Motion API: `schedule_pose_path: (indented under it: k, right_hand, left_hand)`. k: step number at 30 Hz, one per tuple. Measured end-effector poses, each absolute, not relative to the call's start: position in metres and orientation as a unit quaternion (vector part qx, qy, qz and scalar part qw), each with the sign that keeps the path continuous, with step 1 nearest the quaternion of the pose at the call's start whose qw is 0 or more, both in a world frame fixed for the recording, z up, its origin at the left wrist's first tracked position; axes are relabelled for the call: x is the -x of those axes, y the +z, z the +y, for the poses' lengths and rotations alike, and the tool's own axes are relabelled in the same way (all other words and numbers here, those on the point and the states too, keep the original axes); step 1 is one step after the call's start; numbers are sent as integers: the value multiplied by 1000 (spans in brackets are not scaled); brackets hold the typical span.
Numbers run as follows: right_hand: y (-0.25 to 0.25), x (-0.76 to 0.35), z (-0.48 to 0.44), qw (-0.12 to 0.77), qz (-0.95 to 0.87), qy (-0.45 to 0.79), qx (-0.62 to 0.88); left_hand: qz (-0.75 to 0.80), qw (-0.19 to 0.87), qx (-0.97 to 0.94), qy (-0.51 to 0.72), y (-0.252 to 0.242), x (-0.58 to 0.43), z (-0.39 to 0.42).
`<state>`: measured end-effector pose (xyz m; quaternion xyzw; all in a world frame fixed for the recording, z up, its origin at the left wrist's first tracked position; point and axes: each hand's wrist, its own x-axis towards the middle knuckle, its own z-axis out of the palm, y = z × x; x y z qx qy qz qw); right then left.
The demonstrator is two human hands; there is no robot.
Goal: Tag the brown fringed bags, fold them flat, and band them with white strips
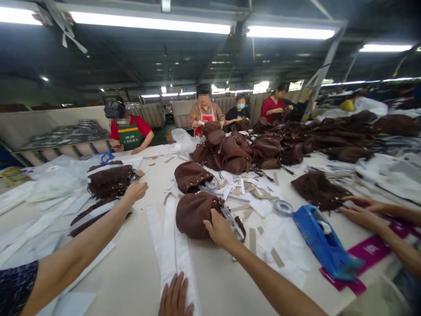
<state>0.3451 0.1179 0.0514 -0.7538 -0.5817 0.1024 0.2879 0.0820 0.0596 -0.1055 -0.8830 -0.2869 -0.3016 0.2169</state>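
Observation:
My left hand (175,295) lies flat, fingers stretched out, on long white paper strips (179,252) at the table's near edge. In front of it, my right hand (221,229) grips the near side of a small brown drawstring bag (194,216) close to its opening. Clear plastic and a dark strap stick out of that opening, and some of my right fingers are hidden behind the bag. Just beyond it lies another brown bag (191,175) with metal eyelets along its rim.
A co-worker's arm (85,241) reaches in from the left beside wrapped brown bags (110,179). At right, another person's hands (365,213) touch a brown bag (319,191) near a blue tape dispenser (324,241). A bag pile (233,151), paper scraps (246,188) and several people lie beyond.

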Motion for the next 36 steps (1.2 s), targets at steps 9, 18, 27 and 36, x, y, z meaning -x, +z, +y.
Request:
schedule_pose_path:
  k: [9, 18, 27, 36]
  right_hand:
    - [20, -386, 77, 388, -555, 356, 644]
    - [26, -334, 98, 462, -537, 248, 661]
    - [65, -314, 121, 513, -530, 191, 648]
    - [103, -345, 124, 622, -465, 196, 599]
  left_hand:
    - [-320, 200, 900, -219, -99, -81, 54]
    - [-328, 159, 907, -211, -97, -84, 46]
    - [-354, 128, 906, -194, -90, -89, 42]
    - [-397, 70, 901, -161, -72, -89, 33]
